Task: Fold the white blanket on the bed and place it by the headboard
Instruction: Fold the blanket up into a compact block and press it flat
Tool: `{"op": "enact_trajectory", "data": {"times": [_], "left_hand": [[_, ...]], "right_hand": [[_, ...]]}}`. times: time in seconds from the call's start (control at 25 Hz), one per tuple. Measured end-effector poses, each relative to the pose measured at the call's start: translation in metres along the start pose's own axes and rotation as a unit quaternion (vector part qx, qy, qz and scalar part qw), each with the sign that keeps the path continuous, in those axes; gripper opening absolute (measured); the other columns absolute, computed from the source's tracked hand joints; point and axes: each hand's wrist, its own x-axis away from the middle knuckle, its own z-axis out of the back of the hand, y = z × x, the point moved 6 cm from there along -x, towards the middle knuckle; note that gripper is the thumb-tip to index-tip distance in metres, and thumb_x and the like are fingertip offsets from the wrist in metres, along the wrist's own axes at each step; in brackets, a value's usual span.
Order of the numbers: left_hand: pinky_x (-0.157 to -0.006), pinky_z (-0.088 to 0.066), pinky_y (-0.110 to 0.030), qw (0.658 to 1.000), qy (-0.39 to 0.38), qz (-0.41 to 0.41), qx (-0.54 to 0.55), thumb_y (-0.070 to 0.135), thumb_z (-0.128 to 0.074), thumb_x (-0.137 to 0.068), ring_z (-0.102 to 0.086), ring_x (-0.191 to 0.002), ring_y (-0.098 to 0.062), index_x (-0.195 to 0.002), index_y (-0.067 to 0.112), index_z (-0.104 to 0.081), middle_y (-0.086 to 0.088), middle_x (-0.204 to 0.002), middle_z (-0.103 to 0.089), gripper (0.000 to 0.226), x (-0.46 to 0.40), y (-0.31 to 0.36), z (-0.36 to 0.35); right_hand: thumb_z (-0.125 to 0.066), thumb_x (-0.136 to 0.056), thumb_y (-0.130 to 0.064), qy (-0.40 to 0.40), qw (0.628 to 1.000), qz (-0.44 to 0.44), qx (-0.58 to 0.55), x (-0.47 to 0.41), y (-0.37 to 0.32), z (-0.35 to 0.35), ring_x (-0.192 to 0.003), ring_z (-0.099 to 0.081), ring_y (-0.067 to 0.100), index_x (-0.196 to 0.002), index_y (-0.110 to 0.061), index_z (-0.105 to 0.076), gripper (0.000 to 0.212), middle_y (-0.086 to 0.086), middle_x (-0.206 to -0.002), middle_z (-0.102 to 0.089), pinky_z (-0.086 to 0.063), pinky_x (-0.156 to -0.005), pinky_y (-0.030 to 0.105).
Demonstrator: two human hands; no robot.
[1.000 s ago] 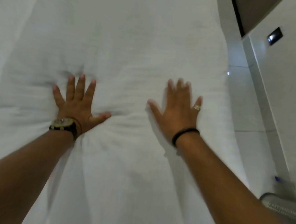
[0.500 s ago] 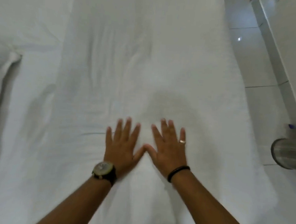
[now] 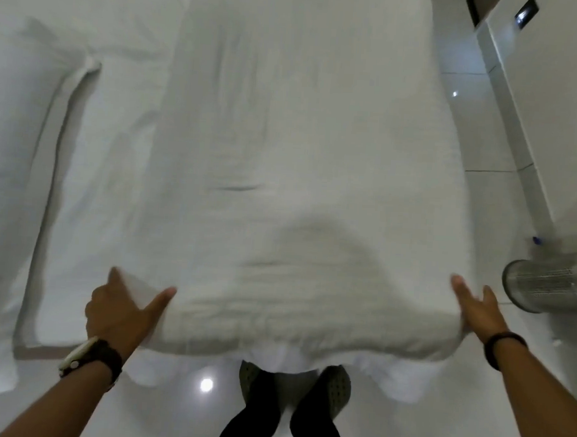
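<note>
The white blanket (image 3: pixel 301 151) lies folded into a long strip that runs away from me down the bed (image 3: pixel 116 147). Its near end hangs a little over the bed's edge in front of me. My left hand (image 3: pixel 122 309), with a watch on the wrist, grips the near left corner, thumb on top and fingers underneath. My right hand (image 3: pixel 477 311), with a black band on the wrist, holds the near right corner the same way. A raised bulge sits in the cloth between my hands. No headboard is in view.
A white pillow (image 3: pixel 10 167) lies on the bed at the left. A metal mesh bin (image 3: pixel 553 285) stands on the tiled floor (image 3: pixel 471 135) at the right, beside a white cabinet (image 3: pixel 557 116). My feet in dark shoes (image 3: pixel 331 386) stand against the bed's edge.
My hands were pressed flat on the blanket, first apart and then side by side. They have now slid back and outward to its near corners and closed on them.
</note>
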Motion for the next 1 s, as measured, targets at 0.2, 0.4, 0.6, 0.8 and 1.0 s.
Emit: {"op": "enact_trajectory", "data": {"times": [0.2,0.4,0.6,0.8,1.0], "left_hand": [[-0.077,-0.055,-0.047,0.970,-0.056,0.090,0.220,0.069,-0.080,-0.046,-0.064,-0.093,-0.034,-0.112,0.006,-0.057,-0.014,-0.106,-0.067,0.094,0.038,-0.046,-0.016],[-0.080,-0.055,-0.041,0.916,-0.148,0.049,0.370,0.022,-0.084,-0.065,-0.071,-0.092,-0.027,-0.113,0.014,-0.065,-0.008,-0.103,-0.074,0.053,0.079,-0.050,-0.027],[-0.074,-0.051,-0.044,0.923,-0.094,0.128,0.349,-0.004,-0.057,-0.081,-0.062,-0.085,-0.032,-0.122,0.008,-0.057,-0.012,-0.099,-0.066,0.042,0.112,-0.081,-0.053],[-0.078,-0.053,-0.056,0.962,-0.036,0.112,0.248,0.021,-0.056,-0.079,-0.063,-0.083,-0.037,-0.107,0.013,-0.059,-0.019,-0.098,-0.066,0.029,0.124,-0.111,-0.004],[-0.074,-0.047,-0.052,0.982,0.000,0.051,0.183,0.035,-0.052,-0.071,-0.054,-0.072,-0.035,-0.095,0.009,-0.058,-0.014,-0.081,-0.058,0.036,0.145,-0.085,0.018]], "right_hand": [[-0.036,-0.040,-0.104,-0.234,0.956,-0.138,-0.113,-0.011,0.069,-0.022,-0.146,-0.020,0.026,-0.144,-0.045,-0.031,0.120,-0.002,-0.156,-0.030,-0.003,-0.108,0.068],[-0.067,-0.068,-0.072,-0.335,0.904,-0.087,-0.252,0.013,0.128,-0.042,-0.119,-0.060,0.028,-0.125,-0.030,-0.063,0.071,0.007,-0.136,-0.059,-0.052,-0.092,0.046],[-0.075,-0.070,-0.049,-0.297,0.925,-0.039,-0.234,0.035,0.115,-0.061,-0.103,-0.069,0.023,-0.123,-0.015,-0.064,0.064,0.009,-0.114,-0.072,-0.052,-0.081,0.036],[-0.081,-0.069,-0.039,-0.196,0.954,-0.010,-0.227,0.046,0.123,-0.032,-0.094,-0.071,0.025,-0.111,-0.014,-0.069,0.050,0.007,-0.101,-0.076,-0.055,-0.079,0.034],[-0.074,-0.081,-0.031,-0.162,0.968,-0.009,-0.194,0.067,0.124,0.004,-0.086,-0.069,0.025,-0.109,-0.010,-0.064,0.037,0.008,-0.095,-0.073,-0.054,-0.065,0.031]]}}
